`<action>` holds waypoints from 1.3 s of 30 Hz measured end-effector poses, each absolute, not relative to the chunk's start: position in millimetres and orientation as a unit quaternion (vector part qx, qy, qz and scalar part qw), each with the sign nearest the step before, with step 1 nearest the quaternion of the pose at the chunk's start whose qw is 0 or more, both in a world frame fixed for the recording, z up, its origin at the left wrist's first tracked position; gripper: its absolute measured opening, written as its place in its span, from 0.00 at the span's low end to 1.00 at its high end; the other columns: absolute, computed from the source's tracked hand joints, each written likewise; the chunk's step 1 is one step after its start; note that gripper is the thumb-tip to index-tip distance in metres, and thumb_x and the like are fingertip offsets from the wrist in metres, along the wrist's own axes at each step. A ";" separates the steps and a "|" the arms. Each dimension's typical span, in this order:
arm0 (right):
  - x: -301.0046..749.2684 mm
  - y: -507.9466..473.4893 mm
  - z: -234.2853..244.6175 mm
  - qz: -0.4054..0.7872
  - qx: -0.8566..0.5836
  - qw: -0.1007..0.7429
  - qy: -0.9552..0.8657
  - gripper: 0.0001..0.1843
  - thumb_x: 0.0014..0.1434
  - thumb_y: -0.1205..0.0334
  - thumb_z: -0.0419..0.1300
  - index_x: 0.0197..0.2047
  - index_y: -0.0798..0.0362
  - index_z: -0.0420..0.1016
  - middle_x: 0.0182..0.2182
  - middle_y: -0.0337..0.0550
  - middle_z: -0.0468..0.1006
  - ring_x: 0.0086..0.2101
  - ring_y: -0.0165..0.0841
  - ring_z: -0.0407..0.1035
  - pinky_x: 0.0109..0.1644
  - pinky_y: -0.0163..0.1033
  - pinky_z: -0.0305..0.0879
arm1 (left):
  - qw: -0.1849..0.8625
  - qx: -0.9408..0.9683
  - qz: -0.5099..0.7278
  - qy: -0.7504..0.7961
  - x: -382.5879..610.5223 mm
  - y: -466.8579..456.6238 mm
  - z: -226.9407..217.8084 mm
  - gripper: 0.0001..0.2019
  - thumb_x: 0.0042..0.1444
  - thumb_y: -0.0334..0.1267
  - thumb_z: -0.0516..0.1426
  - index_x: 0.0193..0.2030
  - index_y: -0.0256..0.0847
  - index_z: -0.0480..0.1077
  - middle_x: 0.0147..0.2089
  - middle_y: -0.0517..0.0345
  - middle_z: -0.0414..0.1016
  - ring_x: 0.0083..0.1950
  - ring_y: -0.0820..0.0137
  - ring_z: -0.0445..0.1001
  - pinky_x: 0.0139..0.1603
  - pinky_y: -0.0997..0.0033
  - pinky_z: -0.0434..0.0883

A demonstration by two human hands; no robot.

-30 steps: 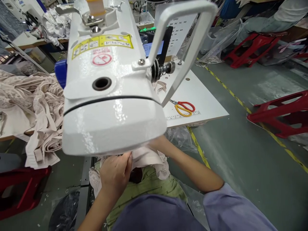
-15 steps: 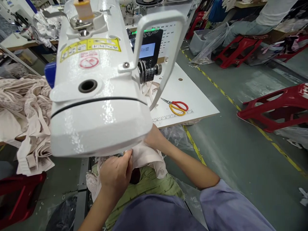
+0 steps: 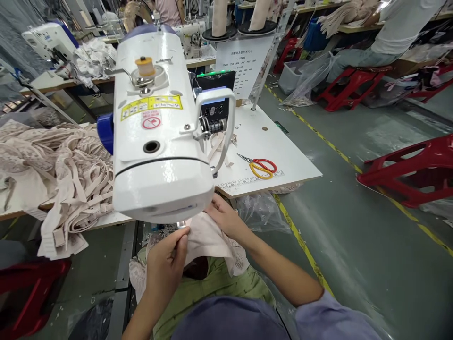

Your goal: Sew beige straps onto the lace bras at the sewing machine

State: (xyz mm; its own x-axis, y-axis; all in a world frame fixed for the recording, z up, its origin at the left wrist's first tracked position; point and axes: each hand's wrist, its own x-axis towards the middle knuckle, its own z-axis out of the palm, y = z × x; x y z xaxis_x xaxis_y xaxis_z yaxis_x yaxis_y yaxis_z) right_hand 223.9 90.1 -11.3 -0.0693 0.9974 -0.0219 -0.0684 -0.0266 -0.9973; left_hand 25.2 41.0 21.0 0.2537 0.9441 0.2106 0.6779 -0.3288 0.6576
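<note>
Our view has shifted, baring more sewing machine, as our left hand pinches pale, lace-trimmed cloth, our right hand touches it, grip unclear, and a sheet reads "S2AS1".

There is one left hand, one right hand, at least one held cloth, one near machine with two labels, one panel, one bobbin, two near cones, one pair of scissors, one ruler and at least four red stools.
</note>
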 end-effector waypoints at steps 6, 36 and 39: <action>219.4 59.3 -14.4 0.690 -0.426 0.481 -0.333 0.18 0.62 0.44 0.57 0.42 0.51 0.67 0.30 0.36 0.70 0.28 0.28 0.65 0.30 0.32 0.64 | 0.291 0.723 0.308 0.545 21.3 37.6 31.9 0.13 0.64 0.41 0.53 0.45 0.41 0.78 0.31 0.58 0.82 0.25 0.71 0.76 0.23 0.76 0.69; 229.4 -17.9 -21.3 0.078 -0.291 0.510 -0.806 0.11 0.57 0.68 0.65 0.43 0.44 0.78 0.29 0.37 0.83 0.38 0.35 0.80 0.51 0.41 0.77 | 0.022 0.909 0.262 0.323 18.7 18.1 10.3 0.03 0.60 0.30 0.54 0.38 0.39 0.69 0.23 0.60 0.69 0.27 0.69 0.64 0.33 0.66 0.62; 228.3 -17.2 -19.6 0.077 -0.290 0.511 -0.805 0.12 0.56 0.69 0.66 0.43 0.47 0.78 0.29 0.38 0.83 0.38 0.35 0.80 0.51 0.40 0.77 | 0.024 0.906 0.267 0.328 18.0 17.3 9.4 0.03 0.61 0.31 0.54 0.38 0.40 0.69 0.23 0.60 0.69 0.26 0.70 0.63 0.32 0.67 0.62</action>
